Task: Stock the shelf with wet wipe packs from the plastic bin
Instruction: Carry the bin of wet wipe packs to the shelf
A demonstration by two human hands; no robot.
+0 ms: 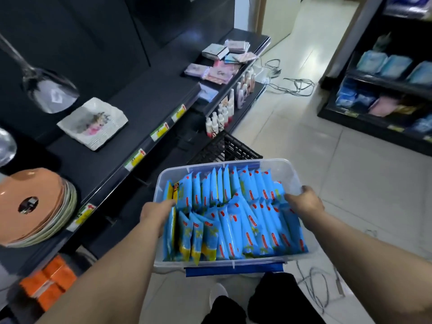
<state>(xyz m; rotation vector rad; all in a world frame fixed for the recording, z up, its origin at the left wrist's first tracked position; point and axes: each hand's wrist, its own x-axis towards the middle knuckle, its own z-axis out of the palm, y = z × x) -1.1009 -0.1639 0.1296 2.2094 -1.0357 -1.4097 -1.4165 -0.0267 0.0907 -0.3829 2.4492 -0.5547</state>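
Head camera shows one clear plastic bin [288, 165] held by two hands: left hand [156, 213] curled over its left rim, right hand [306, 202] over its right. Two rows of upright blue wet wipe packs [233, 220], too many to count, fill it, right of the black shelf [140, 108].

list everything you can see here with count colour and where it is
bin: one, clear, held over the floor
wipe packs: many, blue, upright in bin
shelf: one, black, left
plates: one stack, orange, shelf's near end
dish: one, white, on shelf
boxes: several, pink and pale, shelf's far end
bottles: many, white, lower tier
basket: one, black, floor beyond bin
cables: several, grey, floor
left hand: grips bin's left rim
right hand: grips bin's right rim
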